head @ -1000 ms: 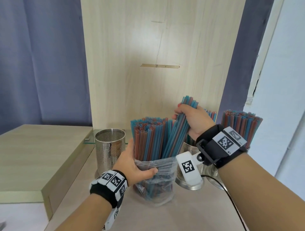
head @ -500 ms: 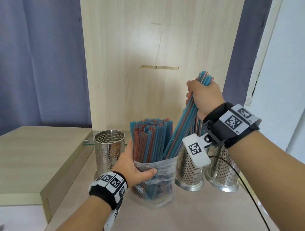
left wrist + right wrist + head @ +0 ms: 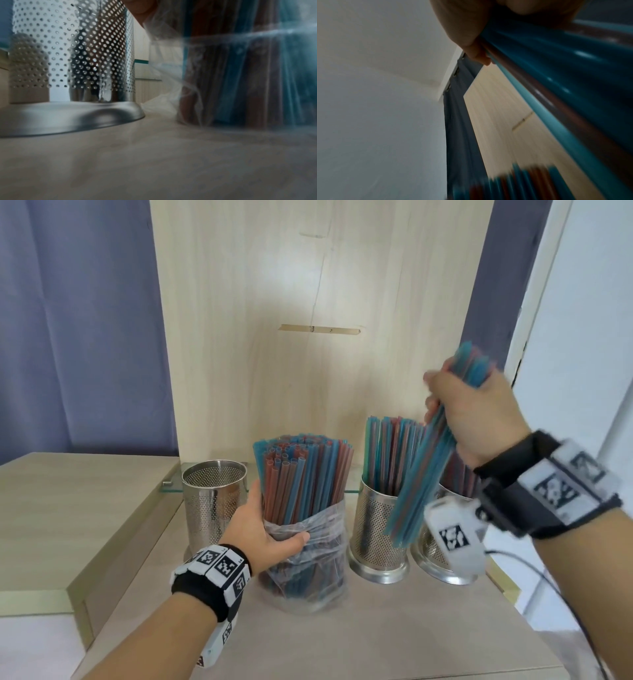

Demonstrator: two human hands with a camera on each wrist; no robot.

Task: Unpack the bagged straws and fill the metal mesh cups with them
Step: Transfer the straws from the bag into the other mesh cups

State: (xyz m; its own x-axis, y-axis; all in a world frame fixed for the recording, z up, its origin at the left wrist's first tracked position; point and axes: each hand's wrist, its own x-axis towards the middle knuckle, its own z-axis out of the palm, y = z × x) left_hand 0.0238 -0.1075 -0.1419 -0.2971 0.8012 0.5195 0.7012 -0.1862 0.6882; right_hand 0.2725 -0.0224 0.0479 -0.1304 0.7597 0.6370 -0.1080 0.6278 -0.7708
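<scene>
Head view: the right hand [image 3: 479, 416] is clenched round a handful of blue and red straws [image 3: 421, 484], held in the air over the middle mesh cup [image 3: 376, 529]. Their long axis tilts, top ends up and far right, bottom ends down and near left, just in front of that cup. Straws like these should be light, smooth and prone to slipping out singly, so a firm grip near mid-length seems best. The left hand [image 3: 263, 529] wraps the plastic bag [image 3: 308, 573] of upright straws on the bench [image 3: 376, 628].

Left wrist view: the empty mesh cup [image 3: 72, 54] stands left of the bag [image 3: 240, 75], whose straws run vertically.

Right wrist view: the fingers [image 3: 476, 50] curl over the straws [image 3: 556, 94], which run away lengthwise; motion blur hides their ends.
</scene>
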